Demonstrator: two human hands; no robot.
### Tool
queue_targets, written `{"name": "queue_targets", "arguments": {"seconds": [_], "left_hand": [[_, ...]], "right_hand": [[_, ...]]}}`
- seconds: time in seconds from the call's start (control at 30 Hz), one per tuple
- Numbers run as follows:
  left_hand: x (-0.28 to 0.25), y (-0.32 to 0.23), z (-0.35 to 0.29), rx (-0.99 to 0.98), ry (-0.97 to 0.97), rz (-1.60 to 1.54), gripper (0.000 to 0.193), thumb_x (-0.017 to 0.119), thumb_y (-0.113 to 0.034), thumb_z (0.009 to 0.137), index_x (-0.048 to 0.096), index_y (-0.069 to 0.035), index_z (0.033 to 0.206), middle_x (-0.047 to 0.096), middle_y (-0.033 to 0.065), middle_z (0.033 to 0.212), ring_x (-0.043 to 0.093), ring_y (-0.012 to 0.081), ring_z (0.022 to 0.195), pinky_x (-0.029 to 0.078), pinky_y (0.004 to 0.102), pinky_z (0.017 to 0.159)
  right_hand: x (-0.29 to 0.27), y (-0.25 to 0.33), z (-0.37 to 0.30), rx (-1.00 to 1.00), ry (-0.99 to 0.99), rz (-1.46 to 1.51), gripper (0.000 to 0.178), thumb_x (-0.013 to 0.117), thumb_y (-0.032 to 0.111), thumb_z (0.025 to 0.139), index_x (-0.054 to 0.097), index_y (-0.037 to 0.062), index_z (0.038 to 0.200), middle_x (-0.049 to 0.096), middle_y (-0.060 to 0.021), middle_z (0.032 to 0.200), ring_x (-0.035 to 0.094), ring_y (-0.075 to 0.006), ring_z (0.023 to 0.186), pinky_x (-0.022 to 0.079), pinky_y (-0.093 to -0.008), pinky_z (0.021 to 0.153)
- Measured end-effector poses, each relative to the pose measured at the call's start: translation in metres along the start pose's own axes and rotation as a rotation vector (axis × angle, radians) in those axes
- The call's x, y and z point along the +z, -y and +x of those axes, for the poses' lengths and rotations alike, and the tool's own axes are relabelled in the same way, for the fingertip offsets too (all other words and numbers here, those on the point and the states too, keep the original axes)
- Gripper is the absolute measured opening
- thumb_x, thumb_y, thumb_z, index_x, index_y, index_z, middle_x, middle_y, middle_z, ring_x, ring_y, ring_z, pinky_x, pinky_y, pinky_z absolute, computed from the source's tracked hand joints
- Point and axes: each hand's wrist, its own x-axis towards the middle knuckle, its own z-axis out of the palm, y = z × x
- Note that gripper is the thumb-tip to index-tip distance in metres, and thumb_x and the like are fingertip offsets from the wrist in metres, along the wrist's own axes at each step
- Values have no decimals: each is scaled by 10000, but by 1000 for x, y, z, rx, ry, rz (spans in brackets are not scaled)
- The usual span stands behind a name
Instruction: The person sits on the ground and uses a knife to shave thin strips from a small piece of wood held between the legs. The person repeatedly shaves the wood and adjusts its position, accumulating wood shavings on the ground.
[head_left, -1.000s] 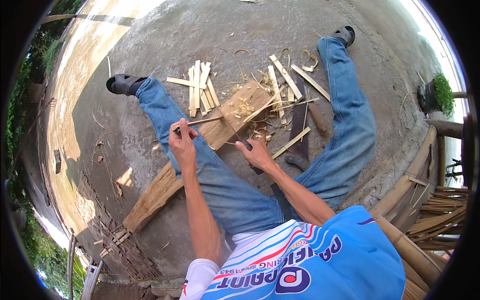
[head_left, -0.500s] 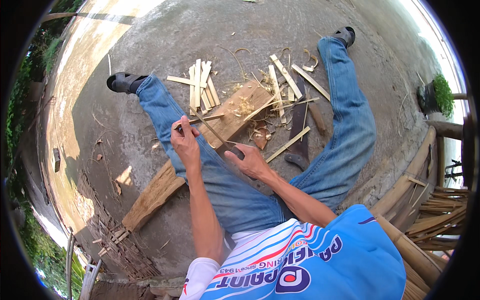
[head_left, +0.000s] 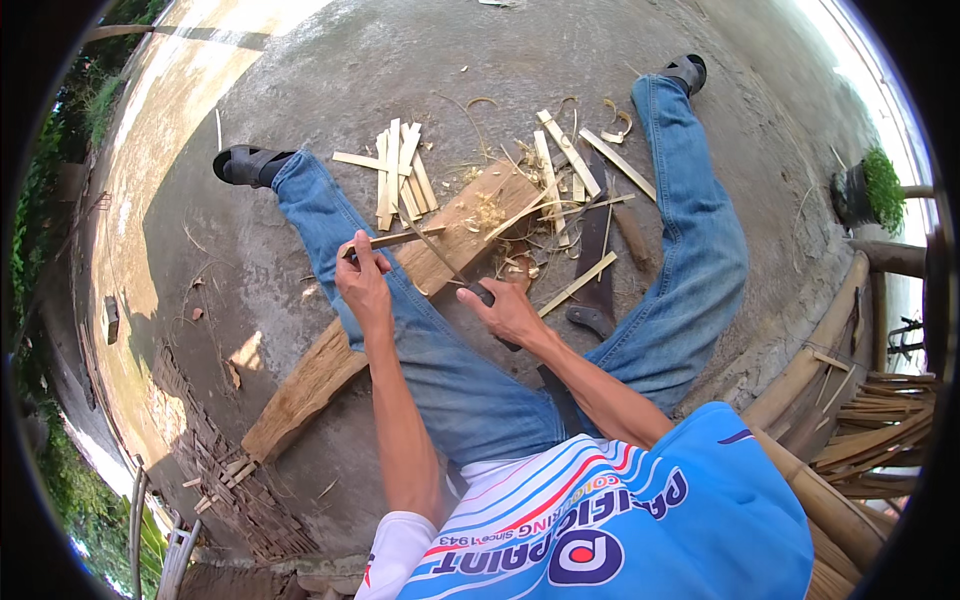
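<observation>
My left hand (head_left: 364, 285) is closed on one end of a thin bamboo strip (head_left: 412, 236), which points right from the fingertips above my left leg. In my right hand (head_left: 508, 312) is the dark handle of a knife (head_left: 438, 255). Its slim blade slants up and left and crosses the strip; whether it touches the strip I cannot tell. Below both lies a thick wooden plank (head_left: 300, 390), running diagonally under my left leg, with curly shavings (head_left: 488, 212) on its far end.
Pale split strips (head_left: 400, 170) lie in a pile beyond my left hand. More strips (head_left: 570, 155) lie to the right, beside a dark long-bladed tool (head_left: 594, 265) and a short wooden stick (head_left: 632, 238). A bamboo frame (head_left: 800, 350) stands at right, near a potted plant (head_left: 880, 190).
The knife and right hand have shifted slightly up and to the right. My left hand has moved a little left, still holding the strip.
</observation>
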Motion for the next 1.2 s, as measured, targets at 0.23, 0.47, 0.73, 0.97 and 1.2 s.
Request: {"name": "queue_targets", "arguments": {"seconds": [0.23,0.47,0.73,0.97,1.2], "left_hand": [[4,1,-2,35,13,-24,400,610,-403,1070,651,-26,942,551,0,663,492,79,625,403,262,582],[1,3,1,104,48,42,402,616,-404,1066,657,-24,941,533,-13,663,473,72,625,401,260,585],[14,17,29,7,-57,-25,353,645,-341,1057,712,-4,1134,710,62,972,629,124,885,523,284,760],[34,1,23,55,226,-124,336,555,-248,1096,577,1,1321,669,111,1249,656,172,1117,595,334,946],[66,17,-14,316,190,23,331,539,-73,1059,588,45,1364,713,183,1179,706,233,993,561,343,857]], "right_hand": [[-11,-21,3,210,24,72,579,661,497,992,654,-77,914,640,-195,680,672,-300,683,517,-423,664],[9,-17,-3,-97,-68,-94,550,671,515,980,665,-33,927,641,-183,691,643,-302,669,500,-438,667],[-8,-53,6,255,71,434,574,618,590,995,637,20,927,646,-53,740,618,-111,537,509,-282,483],[-33,-58,11,226,-215,453,604,595,609,999,634,7,966,649,-83,750,623,-143,532,515,-306,489],[-67,-19,-14,196,-367,628,519,595,557,1022,622,39,1016,589,-43,715,602,-136,539,510,-297,506]]}}
